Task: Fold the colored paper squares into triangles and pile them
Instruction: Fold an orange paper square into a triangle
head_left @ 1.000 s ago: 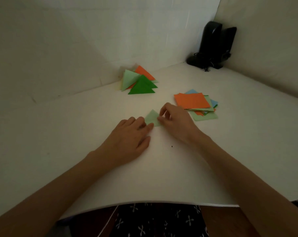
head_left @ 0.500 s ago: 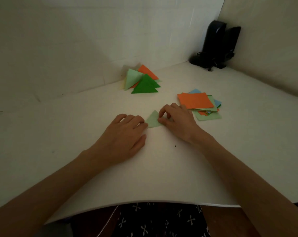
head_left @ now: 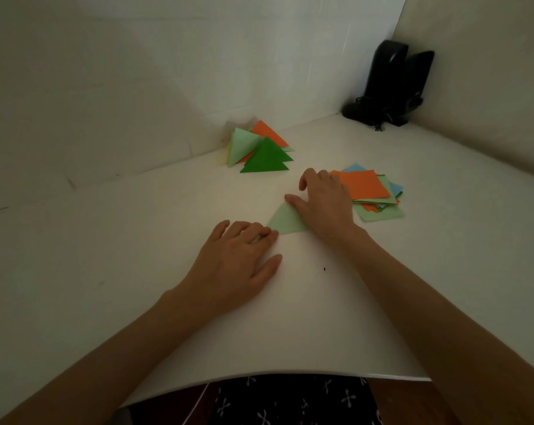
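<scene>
A light green folded triangle (head_left: pixel 285 221) lies flat on the white table (head_left: pixel 106 240) between my hands. My left hand (head_left: pixel 241 256) lies flat with its fingertips on the triangle's left corner. My right hand (head_left: pixel 323 204) rests over the triangle's right side, thumb along its upper edge, fingers spread and slightly bent. A pile of folded triangles (head_left: pixel 259 151) in dark green, light green and orange sits at the back by the wall. A stack of unfolded squares (head_left: pixel 373 191), orange on top, lies to the right, partly under my right hand's fingers.
Two black speakers (head_left: pixel 394 84) with cables stand in the back right corner. White walls close the table at the back and right. The table's front edge (head_left: pixel 290 371) runs just above my lap.
My right hand has uncurled from pinching the triangle and slid up and right along its edge, uncovering more of the paper. My left hand stays on the left corner.
</scene>
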`<move>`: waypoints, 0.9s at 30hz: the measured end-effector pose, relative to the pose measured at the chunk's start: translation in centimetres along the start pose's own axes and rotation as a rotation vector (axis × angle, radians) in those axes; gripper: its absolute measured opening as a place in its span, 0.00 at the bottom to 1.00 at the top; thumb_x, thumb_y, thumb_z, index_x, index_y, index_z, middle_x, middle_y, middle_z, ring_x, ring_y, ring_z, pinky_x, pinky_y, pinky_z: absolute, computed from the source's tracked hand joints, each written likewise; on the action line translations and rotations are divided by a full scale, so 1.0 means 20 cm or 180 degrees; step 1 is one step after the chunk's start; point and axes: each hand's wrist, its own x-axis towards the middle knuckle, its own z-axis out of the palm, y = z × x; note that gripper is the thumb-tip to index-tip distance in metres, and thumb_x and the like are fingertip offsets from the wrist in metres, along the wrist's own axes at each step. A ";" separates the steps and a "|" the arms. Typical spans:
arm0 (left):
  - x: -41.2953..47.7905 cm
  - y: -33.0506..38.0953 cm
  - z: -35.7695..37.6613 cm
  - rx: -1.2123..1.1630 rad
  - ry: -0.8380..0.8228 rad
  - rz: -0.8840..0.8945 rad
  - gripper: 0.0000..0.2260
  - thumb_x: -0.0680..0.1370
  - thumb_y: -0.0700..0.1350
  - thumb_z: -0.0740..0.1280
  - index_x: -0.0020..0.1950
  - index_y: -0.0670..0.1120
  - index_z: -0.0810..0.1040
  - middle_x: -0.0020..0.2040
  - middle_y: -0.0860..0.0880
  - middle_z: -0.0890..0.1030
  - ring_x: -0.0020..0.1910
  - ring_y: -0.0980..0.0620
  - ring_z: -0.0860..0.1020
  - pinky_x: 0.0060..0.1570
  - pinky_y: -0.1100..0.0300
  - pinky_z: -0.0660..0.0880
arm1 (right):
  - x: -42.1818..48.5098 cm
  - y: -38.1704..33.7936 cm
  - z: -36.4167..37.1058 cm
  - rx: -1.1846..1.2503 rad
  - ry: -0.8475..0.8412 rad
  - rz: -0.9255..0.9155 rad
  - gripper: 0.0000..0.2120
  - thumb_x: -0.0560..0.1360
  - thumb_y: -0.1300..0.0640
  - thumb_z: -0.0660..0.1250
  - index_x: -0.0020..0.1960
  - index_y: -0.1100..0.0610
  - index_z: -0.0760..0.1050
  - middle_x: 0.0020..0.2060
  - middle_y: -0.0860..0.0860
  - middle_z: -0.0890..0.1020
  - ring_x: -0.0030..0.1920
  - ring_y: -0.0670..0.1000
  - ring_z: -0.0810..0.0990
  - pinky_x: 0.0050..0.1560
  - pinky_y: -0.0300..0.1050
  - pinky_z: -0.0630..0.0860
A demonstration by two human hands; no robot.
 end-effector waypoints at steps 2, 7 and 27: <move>0.01 0.02 -0.02 0.0100 -0.0251 -0.0160 0.35 0.73 0.64 0.37 0.71 0.51 0.68 0.67 0.54 0.71 0.69 0.50 0.66 0.69 0.50 0.55 | -0.02 0.05 -0.04 0.0007 0.0249 -0.0001 0.18 0.76 0.43 0.62 0.57 0.56 0.71 0.54 0.56 0.74 0.57 0.57 0.70 0.55 0.49 0.65; 0.22 -0.05 -0.02 0.0268 -0.0604 -0.0560 0.36 0.74 0.68 0.35 0.76 0.52 0.57 0.76 0.55 0.56 0.76 0.51 0.50 0.72 0.47 0.42 | -0.06 0.26 -0.11 -0.0096 -0.0233 0.0618 0.25 0.76 0.42 0.61 0.66 0.58 0.68 0.65 0.57 0.70 0.64 0.58 0.68 0.62 0.51 0.65; 0.41 -0.07 0.08 -0.0512 0.0985 -0.0785 0.24 0.80 0.57 0.54 0.71 0.45 0.69 0.75 0.46 0.60 0.75 0.48 0.57 0.71 0.52 0.51 | -0.09 0.28 -0.11 0.0340 0.0835 -0.0134 0.17 0.79 0.48 0.56 0.50 0.57 0.80 0.45 0.55 0.82 0.47 0.58 0.80 0.46 0.51 0.74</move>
